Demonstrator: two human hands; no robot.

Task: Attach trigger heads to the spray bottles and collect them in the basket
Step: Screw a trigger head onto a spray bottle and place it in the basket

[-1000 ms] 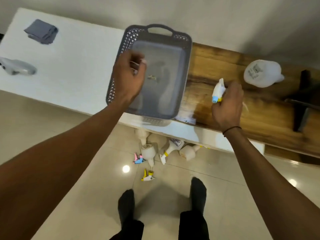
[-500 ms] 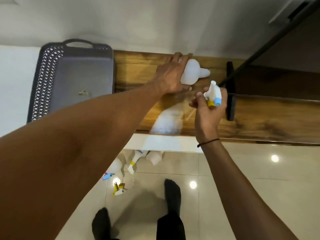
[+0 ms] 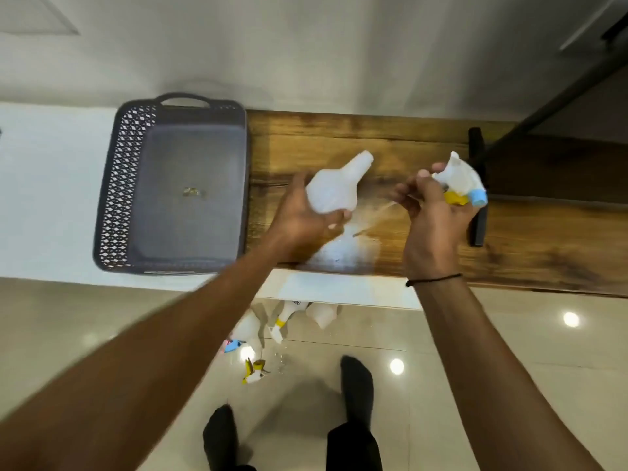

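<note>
My left hand (image 3: 302, 220) grips a white spray bottle (image 3: 334, 188) by its body, with the open neck pointing up and to the right, lifted above the wooden tabletop (image 3: 530, 232). My right hand (image 3: 435, 212) holds a white trigger head (image 3: 458, 180) with a yellow collar and a blue nozzle; its thin dip tube trails down to the left towards the bottle. Bottle and trigger head are apart. The grey basket (image 3: 112, 198) stands to the left on the white surface, with only a small scrap inside.
Several more white bottles (image 3: 321, 314) and loose trigger heads (image 3: 253, 370) lie on the tiled floor under the table edge, just ahead of my feet. A black bracket (image 3: 477, 185) stands on the wood behind my right hand. A wall runs behind the table.
My left hand left the basket, took the bottle at the back of the wooden top and lifted it towards me. My right hand kept the trigger head and turned it nozzle-down.
</note>
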